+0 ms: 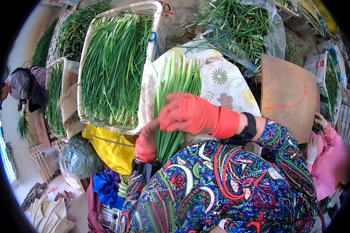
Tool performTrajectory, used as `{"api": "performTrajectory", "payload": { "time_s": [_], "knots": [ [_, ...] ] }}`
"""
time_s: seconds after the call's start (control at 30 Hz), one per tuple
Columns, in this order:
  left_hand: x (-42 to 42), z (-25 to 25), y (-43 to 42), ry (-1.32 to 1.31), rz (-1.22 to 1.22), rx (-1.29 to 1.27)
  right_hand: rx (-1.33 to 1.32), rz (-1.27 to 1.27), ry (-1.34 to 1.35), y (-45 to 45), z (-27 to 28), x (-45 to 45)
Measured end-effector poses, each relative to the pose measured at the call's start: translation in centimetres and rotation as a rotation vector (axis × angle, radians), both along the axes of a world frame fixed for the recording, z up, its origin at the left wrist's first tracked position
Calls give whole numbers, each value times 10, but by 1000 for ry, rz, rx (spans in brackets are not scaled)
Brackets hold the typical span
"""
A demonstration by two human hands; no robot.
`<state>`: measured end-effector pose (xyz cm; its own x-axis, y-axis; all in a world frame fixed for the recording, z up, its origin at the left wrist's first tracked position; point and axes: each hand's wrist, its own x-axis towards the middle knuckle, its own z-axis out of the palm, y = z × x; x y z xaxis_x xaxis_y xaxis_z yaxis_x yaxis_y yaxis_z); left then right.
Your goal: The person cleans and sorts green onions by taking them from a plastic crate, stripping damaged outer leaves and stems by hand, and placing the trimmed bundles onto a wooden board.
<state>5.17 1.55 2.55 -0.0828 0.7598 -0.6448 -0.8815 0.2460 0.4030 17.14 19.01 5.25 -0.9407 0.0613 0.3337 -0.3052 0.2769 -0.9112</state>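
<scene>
A bunch of garlic chives [179,79] lies on a white flower-printed cloth [237,83], pale stem ends pointing away from me and green leaves towards my body. My left hand [146,141], in a red rubber glove, is closed round the left side of the leaves; its fingertips are partly hidden. Across the top of the bunch reaches my right hand [190,114], also red-gloved, fingers curled and a little blurred close to the left hand. What the right fingers grip, if anything, is hidden.
Left of the cloth stands a white plastic crate [158,39] full of chives. A brown board [287,93] is on the right, near a co-worker in a pink sleeve [326,147]. Loose greens [237,27] lie beyond the cloth. Another person [25,85] stands far left.
</scene>
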Motion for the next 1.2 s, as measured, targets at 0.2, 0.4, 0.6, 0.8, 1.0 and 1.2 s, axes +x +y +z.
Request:
{"api": "performTrajectory", "payload": {
  "time_s": [0.2, 0.4, 0.6, 0.8, 1.0, 1.2],
  "knots": [
    [8, 17, 15, -140, 3, 51, -536, 171, -62, 31, 45, 9],
    [12, 26, 24, -204, -8, 62, 484, -268, -199, 43, 35, 9],
    [5, 19, 11, -83, 65, -13, 568, -465, -26, 2, 1, 2],
    [2, 17, 9, -149, 54, 120, 536, -432, 15, 2, 3, -4],
    [6, 19, 15, -205, 69, 176, 480, -285, 45, 3, -5, -14],
    [0, -8, -9, 865, -182, 108, 265, -127, 159, -17, -6, -17]
  ]
}}
